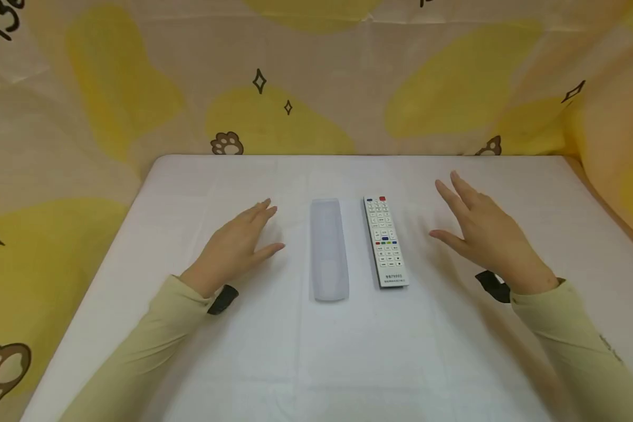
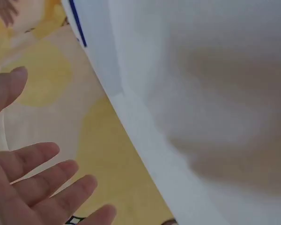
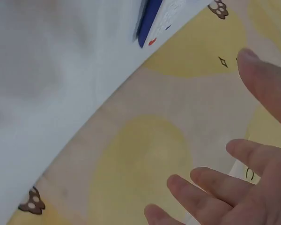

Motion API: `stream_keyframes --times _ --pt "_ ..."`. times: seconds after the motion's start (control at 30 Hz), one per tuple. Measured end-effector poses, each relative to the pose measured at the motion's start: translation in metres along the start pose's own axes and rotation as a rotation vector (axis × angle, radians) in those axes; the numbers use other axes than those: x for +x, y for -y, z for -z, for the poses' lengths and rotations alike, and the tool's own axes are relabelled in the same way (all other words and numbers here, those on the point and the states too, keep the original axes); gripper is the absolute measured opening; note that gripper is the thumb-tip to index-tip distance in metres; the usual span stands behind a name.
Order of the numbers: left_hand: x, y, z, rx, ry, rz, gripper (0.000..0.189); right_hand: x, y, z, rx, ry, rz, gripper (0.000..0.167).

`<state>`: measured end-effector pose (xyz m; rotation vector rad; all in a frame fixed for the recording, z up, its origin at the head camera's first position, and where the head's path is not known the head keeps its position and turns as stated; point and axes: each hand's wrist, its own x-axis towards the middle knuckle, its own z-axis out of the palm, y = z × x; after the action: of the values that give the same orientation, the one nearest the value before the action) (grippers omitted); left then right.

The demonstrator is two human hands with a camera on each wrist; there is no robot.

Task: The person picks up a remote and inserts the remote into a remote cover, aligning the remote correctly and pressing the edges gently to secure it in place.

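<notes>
While left hand [image 1: 231, 249] and nearer right hand [image 1: 489, 233] spread empty fingers, the oblong white plastic remote [image 1: 386, 248] lies left of the latter, lengthwise toward the tabletop's [image 1: 274, 363] far edge.

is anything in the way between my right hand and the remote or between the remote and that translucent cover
Nothing visible is in the way. Between your right hand and the remote there is only white tabletop, and the same goes for the gap between the remote and the translucent cover to its left.
</notes>
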<state>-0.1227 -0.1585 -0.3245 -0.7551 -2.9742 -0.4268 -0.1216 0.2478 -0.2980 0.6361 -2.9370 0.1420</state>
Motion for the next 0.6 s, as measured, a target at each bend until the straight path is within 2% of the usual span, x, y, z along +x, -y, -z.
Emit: stream_keyframes --times 0.2,0.37,0.47,0.6 --pt "0.004 -0.015 -0.009 -0.255 -0.058 0.084 0.043 -0.004 0.011 -0.011 0.153 -0.047 -0.032 0.080" --pt "0.015 -0.029 -0.017 -0.523 -0.011 0.116 0.032 -0.009 0.019 -0.021 0.339 -0.038 -0.067 0.069" --pt "0.023 -0.039 -0.020 -0.617 0.014 0.116 0.031 -0.009 0.023 -0.024 0.476 -0.026 -0.106 0.064" --pt "0.035 -0.052 -0.023 -0.686 0.030 0.097 0.032 -0.010 0.026 -0.026 0.642 -0.011 -0.142 0.057"
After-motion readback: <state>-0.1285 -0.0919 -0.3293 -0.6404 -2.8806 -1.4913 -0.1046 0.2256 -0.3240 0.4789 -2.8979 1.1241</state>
